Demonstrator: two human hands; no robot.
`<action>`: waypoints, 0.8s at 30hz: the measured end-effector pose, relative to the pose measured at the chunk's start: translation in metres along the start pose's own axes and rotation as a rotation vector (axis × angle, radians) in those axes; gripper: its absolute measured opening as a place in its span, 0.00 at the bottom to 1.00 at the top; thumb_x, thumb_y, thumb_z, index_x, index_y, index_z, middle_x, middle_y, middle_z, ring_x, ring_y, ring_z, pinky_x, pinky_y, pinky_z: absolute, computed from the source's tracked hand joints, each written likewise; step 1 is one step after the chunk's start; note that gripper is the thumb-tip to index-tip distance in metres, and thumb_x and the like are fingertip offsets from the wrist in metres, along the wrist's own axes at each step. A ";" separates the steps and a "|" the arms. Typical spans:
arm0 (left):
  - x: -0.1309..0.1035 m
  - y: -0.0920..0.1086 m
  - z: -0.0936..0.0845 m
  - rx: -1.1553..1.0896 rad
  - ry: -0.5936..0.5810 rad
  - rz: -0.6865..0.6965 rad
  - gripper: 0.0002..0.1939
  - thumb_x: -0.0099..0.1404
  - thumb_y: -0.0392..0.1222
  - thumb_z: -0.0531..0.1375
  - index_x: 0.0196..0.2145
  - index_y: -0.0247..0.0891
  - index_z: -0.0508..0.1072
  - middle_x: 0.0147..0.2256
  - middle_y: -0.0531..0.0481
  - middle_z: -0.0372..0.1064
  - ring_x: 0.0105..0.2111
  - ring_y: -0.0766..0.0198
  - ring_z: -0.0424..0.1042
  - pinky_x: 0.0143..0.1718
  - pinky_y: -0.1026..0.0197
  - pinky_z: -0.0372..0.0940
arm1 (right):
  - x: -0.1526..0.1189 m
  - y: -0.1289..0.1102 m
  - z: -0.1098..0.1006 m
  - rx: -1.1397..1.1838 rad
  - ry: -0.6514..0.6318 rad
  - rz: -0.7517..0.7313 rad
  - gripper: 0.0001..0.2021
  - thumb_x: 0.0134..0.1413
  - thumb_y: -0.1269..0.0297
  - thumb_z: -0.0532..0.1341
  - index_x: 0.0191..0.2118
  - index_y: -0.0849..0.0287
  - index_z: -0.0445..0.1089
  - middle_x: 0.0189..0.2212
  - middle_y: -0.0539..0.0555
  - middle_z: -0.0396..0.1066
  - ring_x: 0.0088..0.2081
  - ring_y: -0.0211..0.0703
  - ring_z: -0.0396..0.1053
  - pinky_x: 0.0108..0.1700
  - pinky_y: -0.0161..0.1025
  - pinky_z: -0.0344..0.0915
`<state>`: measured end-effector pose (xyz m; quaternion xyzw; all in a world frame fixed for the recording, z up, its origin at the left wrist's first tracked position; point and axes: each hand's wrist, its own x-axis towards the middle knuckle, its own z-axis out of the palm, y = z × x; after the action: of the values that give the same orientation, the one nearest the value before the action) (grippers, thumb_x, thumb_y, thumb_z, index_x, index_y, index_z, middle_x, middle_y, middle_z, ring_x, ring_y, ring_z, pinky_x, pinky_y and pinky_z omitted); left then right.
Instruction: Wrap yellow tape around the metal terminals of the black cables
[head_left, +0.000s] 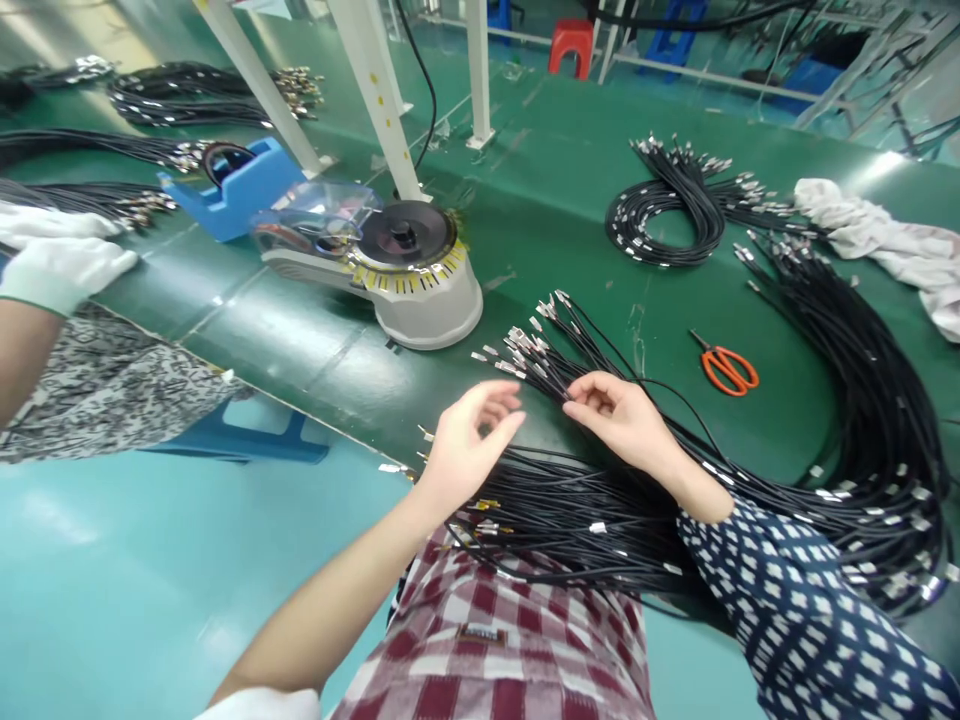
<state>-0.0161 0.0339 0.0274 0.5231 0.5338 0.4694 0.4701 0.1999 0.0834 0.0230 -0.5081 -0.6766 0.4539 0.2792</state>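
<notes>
My right hand pinches thin black cables near the connector ends of a bundle on the green table. Just to its left, my left hand is raised with thumb and fingers apart and nothing between them. Below both hands a second, wide bundle of black cables lies across the table's near edge, with small metal ends and white labels. The cables curve off to the right in a thick loop. Orange-handled scissors lie right of my right hand.
A round tape dispenser stands ahead on the left, beside a blue tape holder. Behind are white posts. A coiled bundle and white cloth lie at the back right. Another person's gloved hands are at far left.
</notes>
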 end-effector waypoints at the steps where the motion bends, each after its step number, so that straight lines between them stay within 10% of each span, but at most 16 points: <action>1: 0.008 0.001 0.005 -0.179 -0.014 -0.082 0.17 0.61 0.41 0.65 0.47 0.37 0.71 0.37 0.46 0.75 0.31 0.63 0.74 0.34 0.59 0.68 | -0.002 -0.001 0.000 0.024 -0.006 0.005 0.13 0.52 0.54 0.66 0.37 0.59 0.72 0.27 0.50 0.69 0.27 0.37 0.64 0.30 0.36 0.63; 5: 0.030 0.009 0.022 -0.611 -0.030 -0.185 0.15 0.58 0.45 0.68 0.37 0.33 0.71 0.33 0.45 0.76 0.27 0.64 0.76 0.29 0.63 0.68 | -0.007 -0.006 0.000 0.144 -0.022 0.058 0.15 0.50 0.52 0.68 0.35 0.59 0.71 0.29 0.51 0.71 0.28 0.38 0.66 0.31 0.36 0.64; 12: 0.012 0.018 0.013 -0.555 -0.083 -0.231 0.15 0.57 0.45 0.69 0.28 0.34 0.68 0.23 0.49 0.75 0.18 0.64 0.74 0.19 0.66 0.67 | 0.007 0.009 -0.008 0.120 0.155 0.160 0.17 0.50 0.50 0.67 0.35 0.60 0.69 0.29 0.53 0.73 0.24 0.36 0.66 0.27 0.36 0.64; 16: 0.000 0.018 0.002 -0.529 -0.147 -0.299 0.13 0.57 0.45 0.69 0.34 0.32 0.76 0.24 0.49 0.74 0.17 0.65 0.73 0.17 0.66 0.66 | 0.006 -0.009 -0.007 -0.166 0.250 -0.050 0.14 0.54 0.57 0.65 0.44 0.59 0.72 0.39 0.55 0.71 0.24 0.34 0.64 0.28 0.37 0.64; 24: -0.009 0.009 -0.005 -0.563 -0.208 -0.280 0.11 0.61 0.44 0.66 0.32 0.32 0.77 0.25 0.47 0.74 0.18 0.65 0.73 0.20 0.66 0.66 | 0.012 -0.060 0.020 0.216 -0.220 -0.118 0.07 0.54 0.60 0.66 0.33 0.59 0.75 0.32 0.52 0.71 0.28 0.36 0.65 0.29 0.35 0.62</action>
<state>-0.0196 0.0253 0.0368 0.3394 0.3988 0.4734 0.7082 0.1530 0.0833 0.0676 -0.3819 -0.6789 0.5597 0.2827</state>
